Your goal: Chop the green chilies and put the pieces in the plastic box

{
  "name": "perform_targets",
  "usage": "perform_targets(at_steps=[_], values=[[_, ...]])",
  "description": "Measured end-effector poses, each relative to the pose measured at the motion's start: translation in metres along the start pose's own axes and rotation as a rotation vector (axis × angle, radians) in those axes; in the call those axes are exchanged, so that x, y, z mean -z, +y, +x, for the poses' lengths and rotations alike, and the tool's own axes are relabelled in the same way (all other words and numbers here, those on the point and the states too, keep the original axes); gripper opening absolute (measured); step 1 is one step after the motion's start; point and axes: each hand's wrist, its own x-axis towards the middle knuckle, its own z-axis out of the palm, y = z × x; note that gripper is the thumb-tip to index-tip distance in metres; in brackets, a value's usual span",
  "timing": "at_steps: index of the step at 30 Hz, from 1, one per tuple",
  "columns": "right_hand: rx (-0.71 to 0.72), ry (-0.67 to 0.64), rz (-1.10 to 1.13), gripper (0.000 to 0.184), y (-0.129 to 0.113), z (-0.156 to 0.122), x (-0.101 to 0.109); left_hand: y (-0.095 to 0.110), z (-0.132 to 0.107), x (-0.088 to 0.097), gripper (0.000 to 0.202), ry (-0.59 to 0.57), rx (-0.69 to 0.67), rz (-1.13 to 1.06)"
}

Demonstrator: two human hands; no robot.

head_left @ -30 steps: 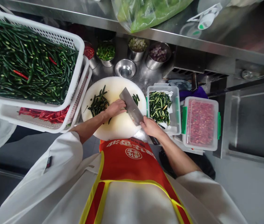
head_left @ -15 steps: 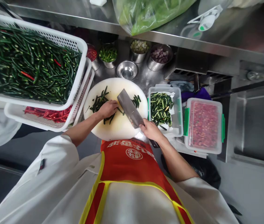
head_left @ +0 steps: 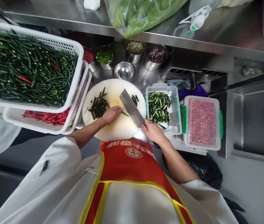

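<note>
Stainless-steel worktop (head_left: 143, 79) fills the kitchen station, white baskets (head_left: 79, 46) stacked toward its left end. Next, at its front edge, sits a rounded cutting board (head_left: 115, 132). Near the board's left edge lies a heap of green peppers (head_left: 98, 107); near its middle, the left hand (head_left: 111, 115) is curled narrow over 1 loose pepper (head_left: 125, 114), its end poking out. It looks light, slim and firm, probably slippery along its glossy skin, so a mid-length pinch should suit. Farther right, the right hand (head_left: 154, 130) is closed around the cleaver (head_left: 132, 107), likely heavy and rigid, best gripped at the handle; whether its blade touches the board cannot be told.

Counted left to right: at least 2 baskets, 1 board, 4 filled metal pots (head_left: 151, 66) and 1 metal bowl (head_left: 124, 71) behind it, 1 cleaver, 2 plastic boxes (head_left: 179, 109); heaped peppers overlap too much to count.
</note>
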Motion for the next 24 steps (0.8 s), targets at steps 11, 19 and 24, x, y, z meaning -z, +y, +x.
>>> perform_targets(at_steps=[11, 19, 24], values=[[0.04, -0.062, -0.064, 0.02, -0.007, -0.009, 0.003, -0.016, -0.005, 0.0, 0.032, 0.025, -0.113, -0.092], [0.062, -0.142, 0.043, 0.016, -0.002, -0.016, 0.013, -0.021, -0.007, -0.004, 0.029, 0.07, -0.119, -0.13], [0.076, -0.201, 0.013, 0.017, -0.007, -0.001, 0.015, -0.022, -0.007, -0.008, 0.032, 0.069, -0.089, -0.136]])
